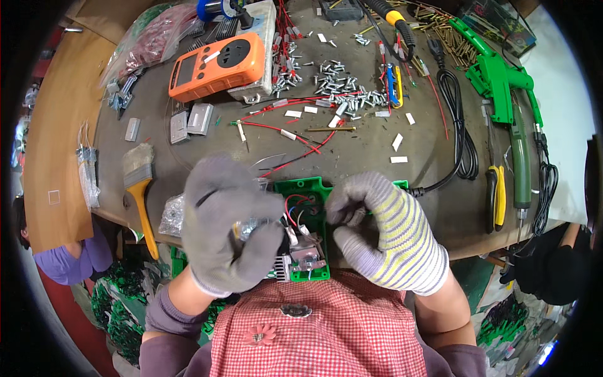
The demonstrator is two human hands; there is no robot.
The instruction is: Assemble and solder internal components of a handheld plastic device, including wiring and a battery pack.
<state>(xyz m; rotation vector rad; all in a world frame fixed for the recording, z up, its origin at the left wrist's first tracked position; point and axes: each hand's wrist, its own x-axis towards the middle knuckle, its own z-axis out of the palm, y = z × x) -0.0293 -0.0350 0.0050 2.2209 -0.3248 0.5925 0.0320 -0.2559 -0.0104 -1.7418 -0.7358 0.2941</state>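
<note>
In front of me lies an uncovered green plastic casing (300,185), with red, blue and white wires (293,210) and a metal-bodied part (308,258) inside. My left hand (229,229), in a grey glove, is closed over its left side. Something shiny (246,229) shows between thumb and fingers; its kind is unclear. A finned metal piece (281,269) peeks out below that hand. Beside the casing's right wall is my right hand (392,232), in a striped knit glove. Its fingers curl loosely, the thumb stands apart from them, and nothing shows in between.
Beyond the casing are red wires (295,131), loose screws (342,85) and an orange meter (217,66). A brush (141,182) and clear plastic bag (171,215) lie left. To the right are a coiled black cord (461,138), yellow-handled pliers (496,198), a green screwdriver (520,157) and green gun-shaped shells (496,78).
</note>
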